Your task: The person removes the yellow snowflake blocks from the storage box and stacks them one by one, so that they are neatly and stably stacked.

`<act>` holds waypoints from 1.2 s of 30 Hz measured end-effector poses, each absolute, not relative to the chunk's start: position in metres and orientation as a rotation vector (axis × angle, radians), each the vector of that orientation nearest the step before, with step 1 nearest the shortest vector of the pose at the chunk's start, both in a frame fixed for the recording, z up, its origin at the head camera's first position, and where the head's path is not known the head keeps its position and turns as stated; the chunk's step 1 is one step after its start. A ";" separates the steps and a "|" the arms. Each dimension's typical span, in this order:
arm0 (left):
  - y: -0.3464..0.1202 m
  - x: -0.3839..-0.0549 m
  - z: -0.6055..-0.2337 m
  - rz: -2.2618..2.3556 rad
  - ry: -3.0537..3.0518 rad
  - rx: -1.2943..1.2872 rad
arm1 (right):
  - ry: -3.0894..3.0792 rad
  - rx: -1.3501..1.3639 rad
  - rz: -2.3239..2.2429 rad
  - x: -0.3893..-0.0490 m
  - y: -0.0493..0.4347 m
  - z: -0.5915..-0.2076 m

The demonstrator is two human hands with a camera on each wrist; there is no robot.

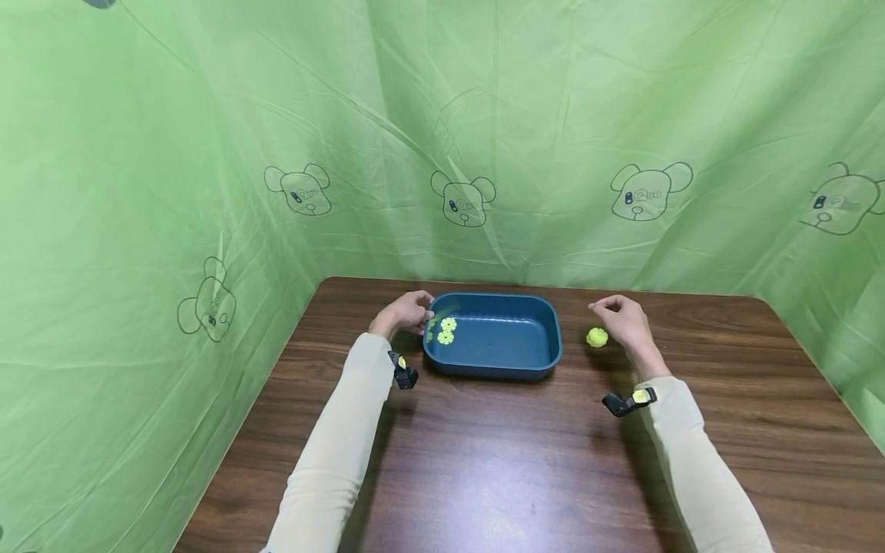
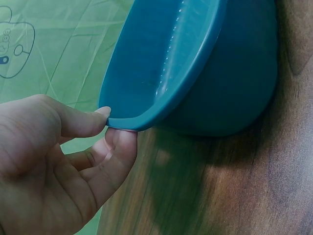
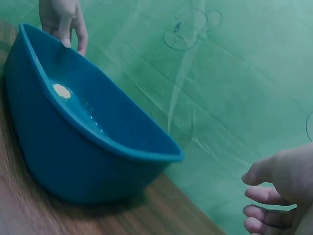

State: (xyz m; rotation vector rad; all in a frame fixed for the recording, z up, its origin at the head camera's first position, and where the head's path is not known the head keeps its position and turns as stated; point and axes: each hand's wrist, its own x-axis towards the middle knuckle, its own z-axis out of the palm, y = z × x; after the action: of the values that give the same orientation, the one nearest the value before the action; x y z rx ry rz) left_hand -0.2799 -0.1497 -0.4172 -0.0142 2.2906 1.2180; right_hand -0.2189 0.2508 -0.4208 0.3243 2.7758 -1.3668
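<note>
A dark blue rectangular basin [image 1: 494, 342] with rounded corners stands on the table. My left hand [image 1: 406, 312] pinches its left rim, the thumb on the inner side and curled fingers under the lip in the left wrist view. Two yellow flower-shaped pieces [image 1: 447, 331] lie at the left end inside the basin. To the right of the basin, a bumpy yellow-green piece [image 1: 597, 337] rests on the table. Beside it hovers my right hand [image 1: 625, 322], its fingers loosely bent; the right wrist view shows the thumb apart from them and nothing held.
The brown wood-grain table [image 1: 477, 453] runs up to a green curtain [image 1: 539, 138] printed with bear heads at the back and sides. Black camera mounts sit on the left wrist [image 1: 403, 372] and right wrist [image 1: 629, 402].
</note>
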 end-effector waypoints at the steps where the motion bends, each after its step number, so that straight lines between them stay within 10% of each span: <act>1: -0.150 -0.280 -0.417 1.219 2.290 -0.013 | 2.772 0.317 -1.368 -0.220 0.249 -0.420; 36: -0.150 -0.273 -0.419 1.238 2.300 -0.013 | 2.825 -0.041 -1.415 -0.229 0.146 -0.424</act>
State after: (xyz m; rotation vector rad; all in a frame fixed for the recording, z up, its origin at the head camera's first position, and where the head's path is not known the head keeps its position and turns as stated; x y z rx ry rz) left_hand -0.2728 -0.1495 -0.4186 -0.0126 2.2996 1.2382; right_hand -0.2289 0.1459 -0.4243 -0.0413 2.8252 -1.4151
